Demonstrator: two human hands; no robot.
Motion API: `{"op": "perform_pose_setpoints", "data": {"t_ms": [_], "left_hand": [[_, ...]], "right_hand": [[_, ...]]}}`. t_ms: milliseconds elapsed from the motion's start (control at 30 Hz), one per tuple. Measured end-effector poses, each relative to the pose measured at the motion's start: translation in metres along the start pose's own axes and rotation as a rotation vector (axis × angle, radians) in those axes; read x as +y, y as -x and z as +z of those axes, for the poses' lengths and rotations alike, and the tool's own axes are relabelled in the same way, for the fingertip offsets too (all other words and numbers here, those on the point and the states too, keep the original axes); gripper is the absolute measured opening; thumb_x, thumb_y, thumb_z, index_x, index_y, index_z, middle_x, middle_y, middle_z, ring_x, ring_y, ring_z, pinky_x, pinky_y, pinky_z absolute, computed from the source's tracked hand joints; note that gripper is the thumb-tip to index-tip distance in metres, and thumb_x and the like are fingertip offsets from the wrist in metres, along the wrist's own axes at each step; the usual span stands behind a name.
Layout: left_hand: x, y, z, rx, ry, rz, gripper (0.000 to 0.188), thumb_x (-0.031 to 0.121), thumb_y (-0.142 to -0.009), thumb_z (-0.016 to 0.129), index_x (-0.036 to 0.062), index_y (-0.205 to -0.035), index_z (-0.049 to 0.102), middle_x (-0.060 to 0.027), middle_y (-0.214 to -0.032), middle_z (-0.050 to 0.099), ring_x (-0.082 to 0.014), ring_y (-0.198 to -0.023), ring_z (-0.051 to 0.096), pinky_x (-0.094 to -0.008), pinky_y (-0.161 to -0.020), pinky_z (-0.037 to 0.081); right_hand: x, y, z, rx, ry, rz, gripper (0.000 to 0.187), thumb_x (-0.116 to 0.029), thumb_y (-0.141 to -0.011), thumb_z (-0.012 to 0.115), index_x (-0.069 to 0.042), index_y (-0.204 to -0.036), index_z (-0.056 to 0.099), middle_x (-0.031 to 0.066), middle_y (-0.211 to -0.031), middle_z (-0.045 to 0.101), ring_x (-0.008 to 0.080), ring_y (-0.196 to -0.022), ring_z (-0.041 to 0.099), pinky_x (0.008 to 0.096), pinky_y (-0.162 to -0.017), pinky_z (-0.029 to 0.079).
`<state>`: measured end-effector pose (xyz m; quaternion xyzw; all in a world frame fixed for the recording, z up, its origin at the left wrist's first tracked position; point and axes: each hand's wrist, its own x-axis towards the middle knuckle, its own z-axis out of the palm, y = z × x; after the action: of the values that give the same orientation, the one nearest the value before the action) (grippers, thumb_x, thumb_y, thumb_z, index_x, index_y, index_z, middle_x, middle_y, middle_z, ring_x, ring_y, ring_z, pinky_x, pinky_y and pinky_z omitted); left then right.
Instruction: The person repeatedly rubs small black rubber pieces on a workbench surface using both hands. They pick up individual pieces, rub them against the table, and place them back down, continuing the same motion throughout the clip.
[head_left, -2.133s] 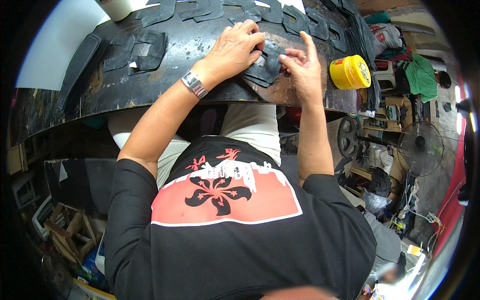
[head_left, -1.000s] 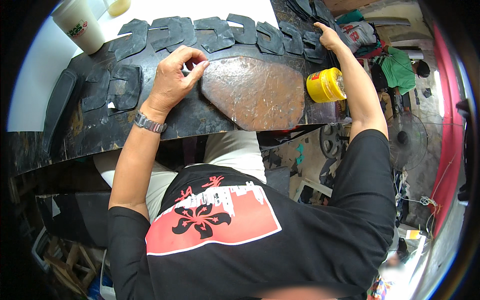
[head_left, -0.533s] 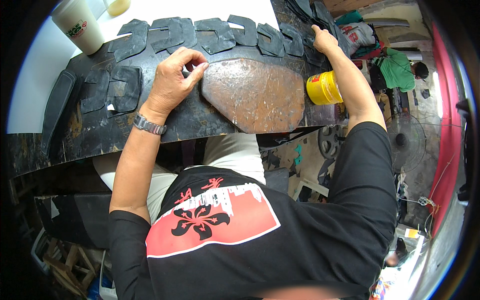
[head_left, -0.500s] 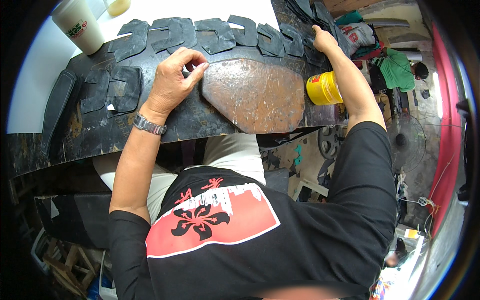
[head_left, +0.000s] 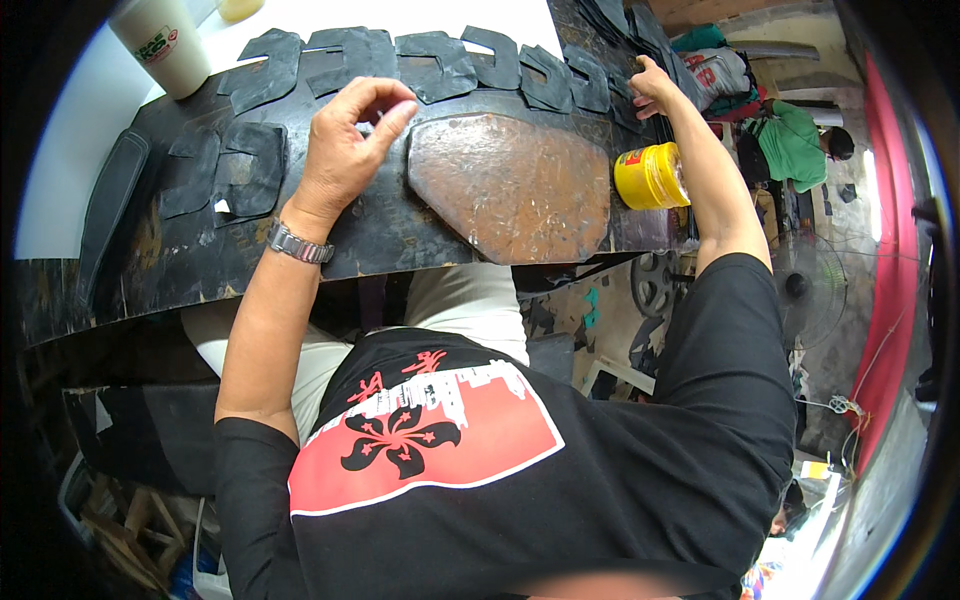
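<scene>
My left hand [head_left: 355,140], with a metal-banded watch [head_left: 300,245] on its wrist, hovers by the left end of a worn brown board [head_left: 510,185]. Its fingers are curled toward the thumb; anything pinched between the tips is too small to make out. At the far right of the table my right hand [head_left: 653,88] reaches to a pile of black sheet pieces [head_left: 660,50]. Its fingers are apart, with no held thing visible. Notched black flat pieces [head_left: 435,68] lie in a row behind the board. Two more such pieces [head_left: 250,170] lie at the left.
A yellow tub [head_left: 648,178] lies tipped beside my right forearm. A pale cup [head_left: 162,45] stands back left, near a long black padded piece [head_left: 115,205]. A fan [head_left: 800,285] and a person in a green shirt [head_left: 790,145] are off to the right.
My right hand has shifted slightly down and right, and its fingers have spread apart. My left hand has moved up slightly, staying curled. The view has shifted a little.
</scene>
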<state>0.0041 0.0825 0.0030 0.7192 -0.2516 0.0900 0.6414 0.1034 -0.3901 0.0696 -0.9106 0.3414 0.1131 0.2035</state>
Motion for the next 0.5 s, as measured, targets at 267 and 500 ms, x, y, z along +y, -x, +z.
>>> {"op": "perform_pose_setpoints", "data": {"t_ms": [267, 500], "left_hand": [[-0.016, -0.009, -0.014, -0.161, 0.866, -0.384, 0.035, 0.022, -0.105, 0.057, 0.0033, -0.134, 0.059, -0.0146, -0.131, 0.066, -0.0239, -0.122, 0.064, -0.0356, -0.107, 0.049], [-0.016, -0.01, -0.015, -0.195, 0.854, -0.362, 0.042, 0.014, -0.102, 0.061, 0.0049, -0.142, 0.051, -0.0168, -0.139, 0.06, -0.0246, -0.127, 0.061, -0.038, -0.111, 0.047]], "right_hand": [[0.001, 0.009, 0.007, 0.142, 0.156, -0.045, 0.087, -0.007, -0.081, 0.058, -0.03, -0.16, 0.028, 0.027, -0.147, 0.046, 0.0317, -0.108, 0.066, 0.05, -0.081, 0.062], [0.015, -0.018, 0.002, 0.37, 0.413, -0.265, 0.085, -0.02, -0.082, 0.067, -0.023, -0.159, 0.031, 0.0304, -0.151, 0.043, 0.0425, -0.135, 0.051, 0.044, -0.113, 0.042]]}}
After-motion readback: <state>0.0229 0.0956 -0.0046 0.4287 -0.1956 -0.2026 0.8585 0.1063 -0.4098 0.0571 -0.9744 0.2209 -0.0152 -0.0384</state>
